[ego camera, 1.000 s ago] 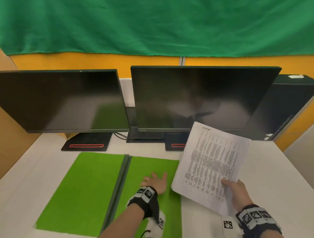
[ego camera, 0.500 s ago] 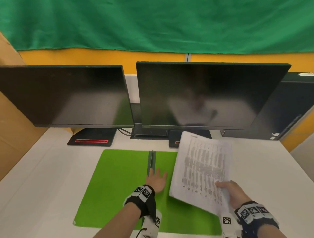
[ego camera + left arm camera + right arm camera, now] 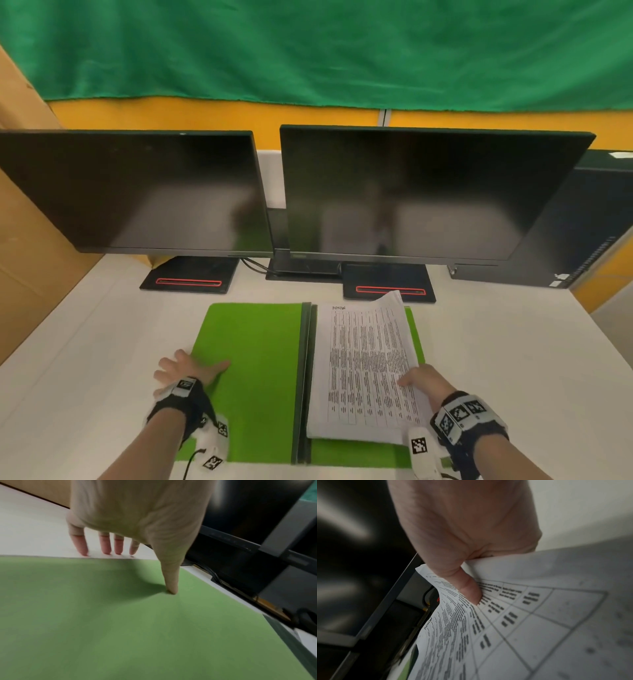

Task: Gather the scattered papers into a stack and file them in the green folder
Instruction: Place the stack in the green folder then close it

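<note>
The green folder (image 3: 253, 370) lies open on the white desk, its dark spine (image 3: 303, 377) running away from me. A stack of printed papers (image 3: 366, 370) lies on the right flap, with its right edge curling up. My right hand (image 3: 416, 378) pinches that edge near the front corner. In the right wrist view the thumb (image 3: 469, 588) is on top of the papers (image 3: 522, 628) and the fingers are hidden underneath. My left hand (image 3: 191, 365) is spread at the folder's left edge. Its thumb (image 3: 171, 582) presses the green flap (image 3: 137, 628) and its straight fingers (image 3: 106, 545) touch the desk.
Two dark monitors (image 3: 144, 192) (image 3: 421, 192) stand close behind the folder on black bases with red stripes (image 3: 188, 282). A black computer case (image 3: 575, 222) stands at the back right. A brown panel (image 3: 30, 240) walls the left side. White desk (image 3: 513, 359) lies on both sides.
The paper stack has come down from a tilted hold in the air onto the folder's right flap. My left hand has moved from the folder's middle to its left edge.
</note>
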Tool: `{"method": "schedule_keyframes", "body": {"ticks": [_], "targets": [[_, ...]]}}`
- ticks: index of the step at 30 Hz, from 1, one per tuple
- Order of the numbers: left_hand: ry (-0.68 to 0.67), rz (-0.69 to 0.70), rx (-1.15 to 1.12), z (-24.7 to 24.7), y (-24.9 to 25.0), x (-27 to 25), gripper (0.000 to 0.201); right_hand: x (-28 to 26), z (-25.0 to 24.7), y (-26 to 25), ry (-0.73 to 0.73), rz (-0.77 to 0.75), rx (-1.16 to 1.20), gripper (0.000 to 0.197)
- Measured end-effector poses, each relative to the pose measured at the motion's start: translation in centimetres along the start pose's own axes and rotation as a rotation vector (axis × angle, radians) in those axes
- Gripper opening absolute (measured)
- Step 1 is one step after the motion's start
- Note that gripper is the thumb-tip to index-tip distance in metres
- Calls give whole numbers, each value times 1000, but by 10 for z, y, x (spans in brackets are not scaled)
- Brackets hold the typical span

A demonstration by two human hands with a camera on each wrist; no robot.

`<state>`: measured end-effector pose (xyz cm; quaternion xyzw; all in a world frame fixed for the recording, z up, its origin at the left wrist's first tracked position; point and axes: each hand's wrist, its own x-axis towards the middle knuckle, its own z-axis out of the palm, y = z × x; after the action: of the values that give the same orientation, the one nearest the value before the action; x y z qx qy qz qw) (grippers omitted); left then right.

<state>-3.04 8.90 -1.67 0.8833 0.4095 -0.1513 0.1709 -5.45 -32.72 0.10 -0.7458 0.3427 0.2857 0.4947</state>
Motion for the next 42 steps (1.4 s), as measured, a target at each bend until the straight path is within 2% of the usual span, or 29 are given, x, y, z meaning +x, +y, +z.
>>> {"method": "schedule_keyframes", "body": {"ticks": [6,11,13,16,19,22,25,28,31,33,35,37,39,42], "targets": [[-31,-8,-80,-2,-3,11,107,-8,3,-5,48,5,4,57],[-113,33,-24,-9,0,23,100,-7,9,-4,65,10,-95,62],[-143,116,44,-23,6,21,83,-6,11,-4,85,-18,-131,64],[-147,350,120,-66,14,10,53,-3,10,-1,121,-38,-161,63],[-281,533,-50,-120,15,-12,30,-9,6,1,129,-58,-180,66],[-451,685,-250,-166,23,-58,29,-14,2,3,126,-91,-221,68],[-632,850,-354,-178,42,-109,46,-16,-1,4,135,-157,-277,69],[-709,1086,-276,-143,70,-145,37,-16,-7,3,93,-193,-191,55],[-731,1276,-121,-78,102,-167,41,-26,-19,4,-42,-208,33,17],[-711,1309,71,-26,114,-173,46,-28,-34,12,-60,-173,124,28],[-613,1321,328,18,116,-172,52,-29,-50,21,-46,-132,231,43],[-560,1340,532,48,111,-165,58,-29,-60,31,-39,-123,290,42],[-549,1374,618,63,105,-159,64,-30,-65,40,-62,-137,222,35],[-454,1376,562,65,98,-153,63,-34,-62,38,-132,-157,95,34]]}}
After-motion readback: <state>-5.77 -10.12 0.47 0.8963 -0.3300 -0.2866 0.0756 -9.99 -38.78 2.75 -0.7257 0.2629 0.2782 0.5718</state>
